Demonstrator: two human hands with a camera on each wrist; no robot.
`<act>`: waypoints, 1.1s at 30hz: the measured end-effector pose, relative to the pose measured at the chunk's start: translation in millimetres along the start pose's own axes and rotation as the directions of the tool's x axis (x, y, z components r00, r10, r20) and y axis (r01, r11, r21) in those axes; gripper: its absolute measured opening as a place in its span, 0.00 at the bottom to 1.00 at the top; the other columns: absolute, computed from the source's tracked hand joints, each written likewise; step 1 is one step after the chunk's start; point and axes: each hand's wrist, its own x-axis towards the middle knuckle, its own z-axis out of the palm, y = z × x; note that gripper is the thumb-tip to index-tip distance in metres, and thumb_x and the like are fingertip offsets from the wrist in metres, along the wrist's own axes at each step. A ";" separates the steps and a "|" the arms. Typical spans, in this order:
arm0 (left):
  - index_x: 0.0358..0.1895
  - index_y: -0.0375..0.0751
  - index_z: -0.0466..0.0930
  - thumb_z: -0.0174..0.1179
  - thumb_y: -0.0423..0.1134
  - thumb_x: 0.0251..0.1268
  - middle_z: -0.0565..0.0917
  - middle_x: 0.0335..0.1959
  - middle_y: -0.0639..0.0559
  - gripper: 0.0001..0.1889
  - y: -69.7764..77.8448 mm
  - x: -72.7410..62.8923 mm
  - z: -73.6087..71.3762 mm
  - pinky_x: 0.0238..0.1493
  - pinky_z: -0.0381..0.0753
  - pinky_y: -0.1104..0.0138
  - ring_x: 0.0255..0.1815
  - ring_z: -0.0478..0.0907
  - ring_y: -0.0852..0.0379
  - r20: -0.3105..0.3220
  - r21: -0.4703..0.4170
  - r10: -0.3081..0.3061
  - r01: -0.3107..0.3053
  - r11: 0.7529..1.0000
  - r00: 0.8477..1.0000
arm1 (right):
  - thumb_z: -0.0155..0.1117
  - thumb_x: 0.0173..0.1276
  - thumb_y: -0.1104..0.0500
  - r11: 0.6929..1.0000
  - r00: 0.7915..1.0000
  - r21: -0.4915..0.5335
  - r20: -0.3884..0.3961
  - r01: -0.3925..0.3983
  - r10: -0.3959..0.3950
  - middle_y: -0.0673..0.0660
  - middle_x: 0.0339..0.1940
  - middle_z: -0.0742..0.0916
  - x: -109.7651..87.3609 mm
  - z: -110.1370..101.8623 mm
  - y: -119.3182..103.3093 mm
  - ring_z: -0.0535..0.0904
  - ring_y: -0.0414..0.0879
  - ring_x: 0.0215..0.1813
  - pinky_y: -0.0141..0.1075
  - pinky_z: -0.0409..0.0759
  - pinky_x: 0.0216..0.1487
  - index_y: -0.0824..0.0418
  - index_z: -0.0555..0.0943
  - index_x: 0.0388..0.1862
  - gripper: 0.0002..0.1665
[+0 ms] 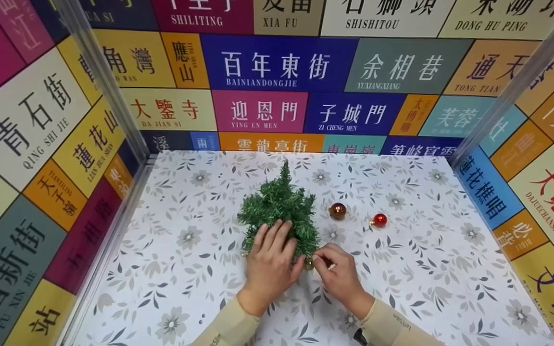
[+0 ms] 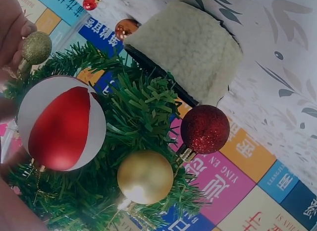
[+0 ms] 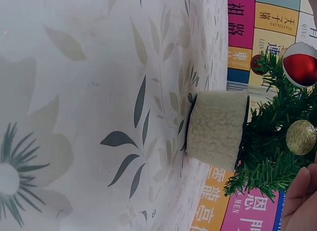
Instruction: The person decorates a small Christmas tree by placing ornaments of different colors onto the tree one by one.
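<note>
A small green Christmas tree with a fleecy cream base stands before me. My left hand rests on its branches, fingers extended and the thumb toward the right hand. At the tree's lower right edge, my right hand pinches at the top of a glittery gold bauble with thumb and forefinger; the fingers partly hide its cap and cord. On the near side hang a red and white bauble, a shiny gold bauble and a dark red glitter bauble.
Right of the tree, a brownish-red bauble and a smaller red bauble lie on the floral-patterned tabletop. Colourful lettered panels wall in the back and both sides, with clear frame posts at the corners.
</note>
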 end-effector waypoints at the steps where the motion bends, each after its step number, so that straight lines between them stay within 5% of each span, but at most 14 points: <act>1: 0.39 0.42 0.82 0.64 0.55 0.59 0.76 0.65 0.43 0.18 0.0 -0.1 0.1 0.73 0.56 0.49 0.67 0.71 0.43 0.001 0.000 -0.001 0.001 1.000 1.000 | 0.65 0.56 0.80 1.000 1.000 -0.007 -0.004 0.001 -0.001 0.51 0.23 0.79 -1.5 1.0 4.8 0.74 0.40 0.23 0.26 0.72 0.24 0.62 0.83 0.26 0.14; 10: 0.39 0.41 0.83 0.65 0.55 0.57 0.76 0.65 0.42 0.19 -0.6 -1.2 0.8 0.71 0.60 0.48 0.66 0.71 0.43 -0.009 -0.022 -0.002 0.002 1.000 1.000 | 0.69 0.57 0.72 0.990 1.000 -0.144 -0.022 0.006 -0.010 0.40 0.27 0.79 -13.1 3.3 36.9 0.75 0.35 0.26 0.26 0.74 0.26 0.46 0.83 0.30 0.18; 20: 0.39 0.41 0.82 0.62 0.57 0.55 0.75 0.67 0.41 0.22 -2.2 -2.8 -2.2 0.70 0.60 0.47 0.68 0.69 0.42 -0.006 -0.049 0.007 -0.007 0.999 1.000 | 0.68 0.59 0.69 0.980 0.998 -0.189 0.007 0.061 -0.061 0.40 0.29 0.79 -13.0 1.5 33.5 0.74 0.36 0.28 0.33 0.76 0.25 0.48 0.83 0.34 0.14; 33: 0.40 0.42 0.83 0.65 0.63 0.53 0.75 0.67 0.41 0.26 -1.4 -1.6 -2.6 0.73 0.55 0.49 0.68 0.69 0.43 0.022 -0.022 0.020 -0.020 1.000 1.000 | 0.68 0.59 0.69 0.979 0.994 -0.173 0.025 0.109 -0.107 0.41 0.30 0.79 -12.0 -0.4 31.8 0.74 0.36 0.29 0.30 0.75 0.27 0.49 0.84 0.36 0.14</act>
